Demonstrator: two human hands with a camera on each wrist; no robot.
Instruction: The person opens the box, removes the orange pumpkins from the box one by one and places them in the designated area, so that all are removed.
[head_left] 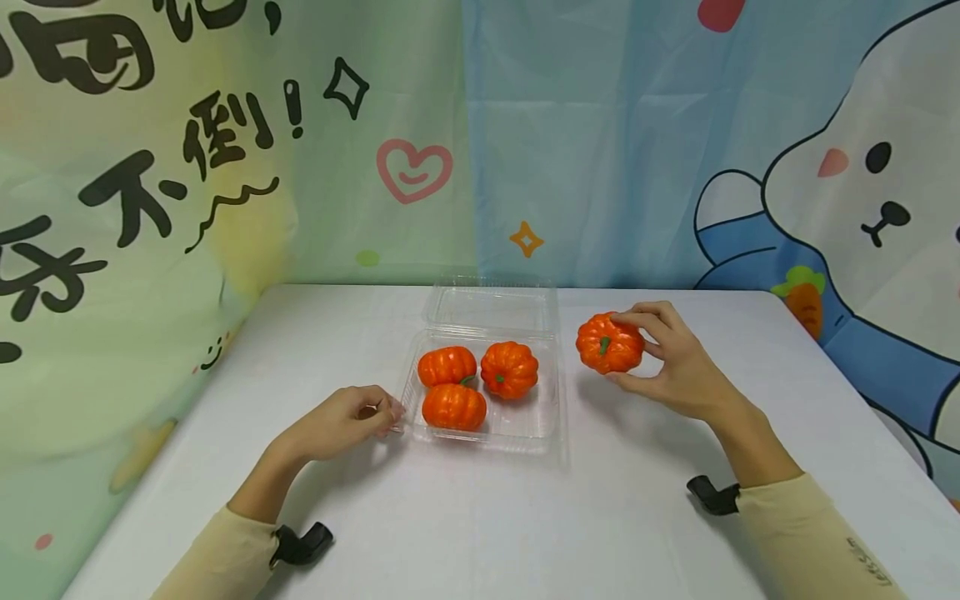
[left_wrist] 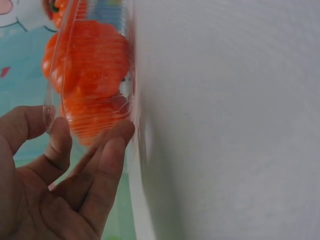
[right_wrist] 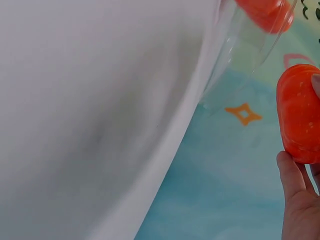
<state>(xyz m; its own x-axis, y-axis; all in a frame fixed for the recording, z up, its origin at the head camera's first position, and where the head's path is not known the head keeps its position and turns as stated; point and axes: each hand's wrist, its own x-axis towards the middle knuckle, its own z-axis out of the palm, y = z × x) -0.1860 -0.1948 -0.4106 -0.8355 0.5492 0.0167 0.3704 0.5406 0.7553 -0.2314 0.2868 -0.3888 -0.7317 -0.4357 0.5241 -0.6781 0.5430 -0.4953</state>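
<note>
Right hand [head_left: 675,367]: gripping one orange pumpkin [head_left: 609,343] between thumb and fingers.
Gripped pumpkin: sitting at the fingertips, left of the palm, being held above the table [head_left: 480,517], right of the clear container [head_left: 525,421].
Left hand [head_left: 341,425]: pinching the container's near-left rim.
Three other pumpkins [head_left: 453,407]: lying inside the container, right of the left hand.

White table [head_left: 480,525]; green and blue backdrop [head_left: 592,167] behind; black lettering [head_left: 136,190] left, cartoon animal [head_left: 847,200] right
</note>
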